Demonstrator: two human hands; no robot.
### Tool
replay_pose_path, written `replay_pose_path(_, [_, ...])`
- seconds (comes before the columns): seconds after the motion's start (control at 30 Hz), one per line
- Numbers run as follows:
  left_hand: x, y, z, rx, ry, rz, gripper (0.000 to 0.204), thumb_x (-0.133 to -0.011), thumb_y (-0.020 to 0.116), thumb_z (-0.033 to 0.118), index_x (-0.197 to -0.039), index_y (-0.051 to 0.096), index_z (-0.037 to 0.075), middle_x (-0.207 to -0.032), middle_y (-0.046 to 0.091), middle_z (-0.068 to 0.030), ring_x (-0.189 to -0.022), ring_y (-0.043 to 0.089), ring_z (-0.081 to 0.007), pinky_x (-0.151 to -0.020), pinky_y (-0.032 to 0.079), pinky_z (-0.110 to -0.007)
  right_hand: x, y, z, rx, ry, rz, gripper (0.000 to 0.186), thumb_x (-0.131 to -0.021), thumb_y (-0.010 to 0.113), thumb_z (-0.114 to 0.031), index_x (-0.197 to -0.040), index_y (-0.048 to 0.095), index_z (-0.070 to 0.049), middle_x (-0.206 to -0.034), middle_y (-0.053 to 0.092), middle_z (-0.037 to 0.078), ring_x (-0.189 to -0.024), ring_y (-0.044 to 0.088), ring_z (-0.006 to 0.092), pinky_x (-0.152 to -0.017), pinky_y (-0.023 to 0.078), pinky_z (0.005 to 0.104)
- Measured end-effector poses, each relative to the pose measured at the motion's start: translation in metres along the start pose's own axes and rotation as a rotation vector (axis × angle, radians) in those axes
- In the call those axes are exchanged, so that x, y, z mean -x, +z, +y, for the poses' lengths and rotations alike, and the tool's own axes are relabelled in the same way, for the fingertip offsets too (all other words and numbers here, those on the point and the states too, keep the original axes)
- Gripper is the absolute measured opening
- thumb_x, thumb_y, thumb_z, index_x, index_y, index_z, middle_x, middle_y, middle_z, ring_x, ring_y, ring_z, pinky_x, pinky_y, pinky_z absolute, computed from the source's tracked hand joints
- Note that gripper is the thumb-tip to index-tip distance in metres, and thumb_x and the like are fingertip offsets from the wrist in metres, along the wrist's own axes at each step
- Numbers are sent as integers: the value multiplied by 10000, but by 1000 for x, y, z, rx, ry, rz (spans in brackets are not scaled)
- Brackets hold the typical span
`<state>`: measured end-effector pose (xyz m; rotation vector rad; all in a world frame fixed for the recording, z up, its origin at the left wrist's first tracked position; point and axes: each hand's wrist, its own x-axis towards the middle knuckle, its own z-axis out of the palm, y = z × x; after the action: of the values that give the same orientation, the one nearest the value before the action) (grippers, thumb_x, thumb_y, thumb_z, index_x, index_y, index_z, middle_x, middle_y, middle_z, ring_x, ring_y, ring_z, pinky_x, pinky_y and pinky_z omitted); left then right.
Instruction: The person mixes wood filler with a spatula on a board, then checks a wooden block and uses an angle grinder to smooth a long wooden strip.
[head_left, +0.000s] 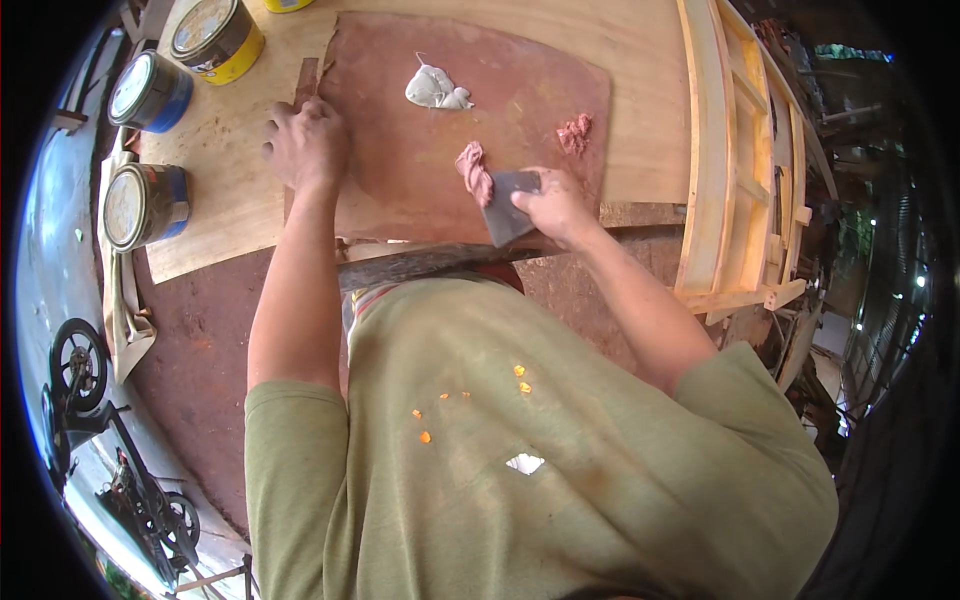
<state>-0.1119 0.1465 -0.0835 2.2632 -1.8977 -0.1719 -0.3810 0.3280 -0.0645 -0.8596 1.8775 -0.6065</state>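
My right hand (557, 207) grips a flat dark grey putty spreader (511, 207), its blade held low over the near part of a reddish-brown board (400, 165). A lump of pink putty (474, 170) sits at the spreader's far left edge. Toward the board's right side lies a smaller, crumbly pink lump (574, 134). Farther back is a blob of whitish-grey paste (437, 90). At the board's left edge my left hand (308, 145) is closed around a narrow reddish-brown strip (307, 80); its fingertips are partly hidden.
Three paint-type cans, a yellow one (225, 65) and two blue ones (150, 100), (150, 205), stand on the plywood table (230, 180) at left. Wooden ladder-like frames (735, 150) lean at right. A motorcycle (120, 450) is at lower left.
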Motion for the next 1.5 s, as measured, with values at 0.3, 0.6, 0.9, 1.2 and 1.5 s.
replay_pose_path(0.3, [-3, -4, 2, 12, 4, -42, 434, -1000, 396, 386, -1037, 743, 127, -1259, 593, -102, -1214, 537, -320, -1007, 420, -456, -31, -1, -16, 88, -33, 34, 271, -880, 630, 24, -1150, 638, 46, -955, 703, 75, -809, 660, 142, -738, 534, 286])
replay_pose_path(0.6, [0, -5, 0, 63, 22, 4, 376, -976, 439, 322, -963, 755, 120, -1217, 596, -126, -1161, 556, -324, -977, 425, -466, -48, -50, -20, -207, 19, 100, 270, -853, 656, 5, -1123, 672, 5, -911, 704, 55, -797, 661, 159, -722, 550, 317])
replay_pose_path(0.9, [0, -3, -4, 61, 25, 20, 352, -970, 451, 306, -966, 753, 123, -1202, 606, -133, -1151, 563, -321, -960, 434, -468, -35, -13, -33, 456, -216, -201, 336, -811, 676, -83, -1134, 676, 8, -976, 742, 115, -886, 694, 175, -813, 546, 333])
replay_pose_path(1.2, [-1, -4, -4, 48, 38, 8, 356, -973, 439, 303, -977, 747, 124, -1207, 610, -122, -1145, 565, -319, -962, 428, -465, -71, -42, -92, 393, -93, 14, 313, -823, 659, -52, -1127, 683, 14, -998, 731, 142, -906, 690, 202, -804, 543, 359])
replay_pose_path(1.5, [1, 4, -9, 69, 23, 87, 364, -971, 440, 304, -959, 749, 112, -1175, 622, -129, -1113, 584, -325, -959, 426, -470, -7, -25, -118, 915, -692, -223, 446, -745, 545, 31, -1149, 713, -56, -975, 680, 167, -942, 658, 322, -857, 521, 412])
